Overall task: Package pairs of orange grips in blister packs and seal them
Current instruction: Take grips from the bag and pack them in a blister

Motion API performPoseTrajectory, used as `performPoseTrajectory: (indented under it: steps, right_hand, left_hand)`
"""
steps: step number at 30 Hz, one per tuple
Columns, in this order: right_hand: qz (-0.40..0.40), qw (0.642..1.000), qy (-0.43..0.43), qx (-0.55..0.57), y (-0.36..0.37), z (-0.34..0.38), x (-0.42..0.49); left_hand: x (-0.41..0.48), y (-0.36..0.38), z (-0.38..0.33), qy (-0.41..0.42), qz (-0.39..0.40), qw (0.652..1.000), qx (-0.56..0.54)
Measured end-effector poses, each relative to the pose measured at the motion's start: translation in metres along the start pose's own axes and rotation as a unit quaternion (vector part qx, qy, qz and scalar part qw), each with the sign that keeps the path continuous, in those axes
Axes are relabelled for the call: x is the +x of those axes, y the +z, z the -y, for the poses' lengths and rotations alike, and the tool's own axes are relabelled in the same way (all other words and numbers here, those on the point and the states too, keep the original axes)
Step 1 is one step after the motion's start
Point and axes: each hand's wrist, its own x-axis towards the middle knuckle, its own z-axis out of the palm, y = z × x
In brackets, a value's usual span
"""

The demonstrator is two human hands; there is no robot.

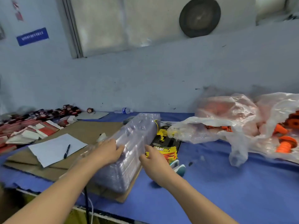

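My L hand [110, 151] lies flat-fingered on the blister stack [129, 143]. R hand [152, 160] pinches its right edge w/ thumb + forefinger. Stack's long axis runs near-to-far btwn both hands. Far right, the bagged orange grips [285, 144] lie nearer R.
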Motion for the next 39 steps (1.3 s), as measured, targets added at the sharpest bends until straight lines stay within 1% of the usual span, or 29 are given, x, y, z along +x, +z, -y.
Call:
performPoseTrajectory:
  steps: [4,8,10,13,16,18,20,23,25,26,27,28,30,32,34,35,36,37,39]
  right_hand:
    - [0.067,0.997,-0.003,-0.042,0.027,0.000,-0.002]
    - [0.083,0.994,-0.032,-0.071,0.038,-0.002,-0.003]
    - [0.081,0.993,-0.033,-0.075,0.041,-0.003,-0.003]
    - [0.074,0.994,-0.043,-0.067,0.041,-0.005,0.000]
    - [0.063,0.996,-0.039,-0.051,0.038,-0.004,0.006]
    - [0.047,0.997,-0.040,-0.045,0.031,-0.002,0.011]
    - [0.007,0.998,-0.059,-0.024,0.016,0.002,0.014]
    - [-0.105,0.989,-0.108,0.008,-0.019,0.017,0.015]
    - [-0.184,0.973,-0.141,-0.001,-0.049,0.031,0.014]
    - [-0.225,0.961,-0.161,-0.017,-0.066,0.038,0.012]
    - [-0.269,0.945,-0.183,-0.041,-0.085,0.045,0.008]
    - [-0.314,0.923,-0.210,-0.071,-0.104,0.051,0.003]
    - [-0.396,0.866,-0.269,-0.143,-0.144,0.064,-0.013]
    - [-0.456,0.806,-0.314,-0.210,-0.179,0.072,-0.033]
    - [-0.471,0.762,-0.344,-0.281,-0.210,0.073,-0.054]
    - [-0.465,0.748,-0.352,-0.318,-0.223,0.069,-0.064]
    - [-0.451,0.740,-0.354,-0.352,-0.235,0.062,-0.073]
    - [-0.430,0.740,-0.349,-0.382,-0.244,0.052,-0.082]
    - [-0.376,0.757,-0.317,-0.430,-0.256,0.024,-0.096]
  left_hand:
    - [-0.001,0.009,-0.005,-0.007,-0.014,1.000,0.018]
    - [-0.003,0.010,-0.010,0.000,-0.057,0.998,0.028]
    - [-0.003,0.009,-0.008,0.010,-0.081,0.997,-0.005]
    - [-0.002,0.000,-0.006,0.004,-0.112,0.991,-0.071]
    - [-0.002,-0.015,-0.009,0.004,-0.139,0.977,-0.162]
    - [-0.004,-0.029,-0.012,0.000,-0.173,0.958,-0.227]
    - [-0.006,-0.047,-0.017,0.001,-0.209,0.928,-0.309]
    - [-0.012,-0.078,-0.030,0.033,-0.257,0.872,-0.415]
    - [-0.019,-0.095,-0.043,0.068,-0.243,0.823,-0.509]
    - [-0.023,-0.102,-0.050,0.092,-0.212,0.790,-0.569]
    - [-0.027,-0.108,-0.058,0.117,-0.156,0.756,-0.624]
    - [-0.030,-0.112,-0.064,0.145,-0.085,0.729,-0.664]
    - [-0.032,-0.111,-0.076,0.198,0.070,0.677,-0.705]
    - [-0.030,-0.100,-0.089,0.227,0.214,0.625,-0.716]
    - [-0.030,-0.078,-0.108,0.238,0.332,0.569,-0.714]
    - [-0.031,-0.064,-0.119,0.239,0.378,0.551,-0.704]
    - [-0.032,-0.048,-0.130,0.232,0.411,0.548,-0.690]
    - [-0.034,-0.030,-0.142,0.220,0.441,0.549,-0.675]
    - [-0.038,0.007,-0.164,0.206,0.515,0.533,-0.639]
